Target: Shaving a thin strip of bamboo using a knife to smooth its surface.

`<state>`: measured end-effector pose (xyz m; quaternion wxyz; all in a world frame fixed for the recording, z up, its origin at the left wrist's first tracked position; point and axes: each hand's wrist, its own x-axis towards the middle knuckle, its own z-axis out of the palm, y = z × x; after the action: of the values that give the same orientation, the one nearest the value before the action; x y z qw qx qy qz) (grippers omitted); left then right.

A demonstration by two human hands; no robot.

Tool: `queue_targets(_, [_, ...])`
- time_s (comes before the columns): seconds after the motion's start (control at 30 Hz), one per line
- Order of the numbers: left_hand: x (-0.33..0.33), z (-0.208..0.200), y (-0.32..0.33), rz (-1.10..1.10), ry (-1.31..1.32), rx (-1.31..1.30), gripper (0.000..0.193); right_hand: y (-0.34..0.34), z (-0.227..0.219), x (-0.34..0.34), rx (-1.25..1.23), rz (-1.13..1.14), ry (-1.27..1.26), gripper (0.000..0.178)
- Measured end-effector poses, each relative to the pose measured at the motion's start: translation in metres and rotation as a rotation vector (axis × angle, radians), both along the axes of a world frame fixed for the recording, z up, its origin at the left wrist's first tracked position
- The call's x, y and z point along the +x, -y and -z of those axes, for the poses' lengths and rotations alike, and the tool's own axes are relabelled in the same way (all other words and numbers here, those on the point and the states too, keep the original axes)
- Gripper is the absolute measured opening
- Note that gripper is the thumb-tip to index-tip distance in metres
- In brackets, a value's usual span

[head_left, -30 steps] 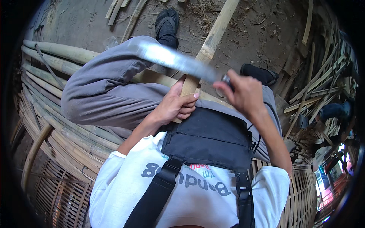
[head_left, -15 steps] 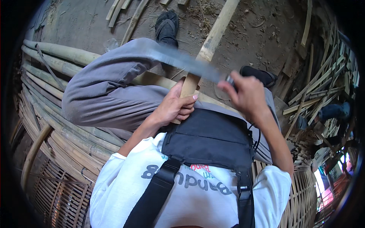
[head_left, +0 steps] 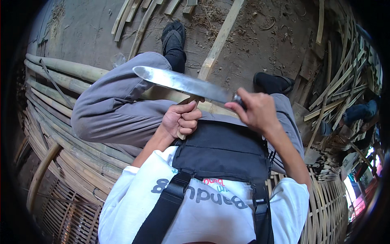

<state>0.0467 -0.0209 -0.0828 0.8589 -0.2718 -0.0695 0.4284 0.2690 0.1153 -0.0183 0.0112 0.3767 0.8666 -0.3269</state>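
Note:
My left hand (head_left: 182, 119) is closed around the near end of a long bamboo strip (head_left: 219, 42). The strip runs away from me between my legs, over the dirt floor, with a short end showing below the fist. My right hand (head_left: 257, 111) grips the handle of a machete (head_left: 185, 83). Its broad, shiny blade points left and lies across the strip, just beyond my left fist. Whether the edge touches the strip I cannot tell. A thick bamboo pole (head_left: 164, 94) shows partly behind the blade, across my lap.
Bamboo poles (head_left: 61, 73) are stacked at my left. Split strips (head_left: 339, 85) pile up on the right, beside another person's leg (head_left: 359, 112). More strips (head_left: 140, 30) lie on the floor ahead. A black bag (head_left: 221, 148) rests against my front.
The blade, blurred before, has come nearer to me and is sharper now. My left hand has turned and closed into a fist, and the strip looks narrower.

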Motion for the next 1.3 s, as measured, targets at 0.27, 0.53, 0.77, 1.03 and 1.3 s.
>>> queue_targets(0.27, [0.003,-0.006,0.004,-0.006,-0.011,-0.103,0.023,-0.006,0.017,0.005,0.09,0.017,-0.058,0.051])
queue_targets(0.53, [0.004,0.005,0.002,-0.018,0.121,-0.061,0.031,-0.006,0.029,0.0,0.084,-0.047,-0.085,0.051])
queue_targets(0.77, [0.009,0.006,-0.011,-0.07,0.182,0.02,0.037,-0.002,0.02,-0.004,0.058,0.065,-0.06,0.048])
queue_targets(1.03, [0.009,-0.002,-0.012,-0.038,0.123,-0.016,0.028,-0.039,0.031,0.004,0.025,0.213,-0.061,0.049])
queue_targets(1.3, [0.007,-0.002,-0.02,-0.098,0.303,-0.104,0.027,-0.03,0.027,-0.01,0.089,0.008,-0.081,0.046])
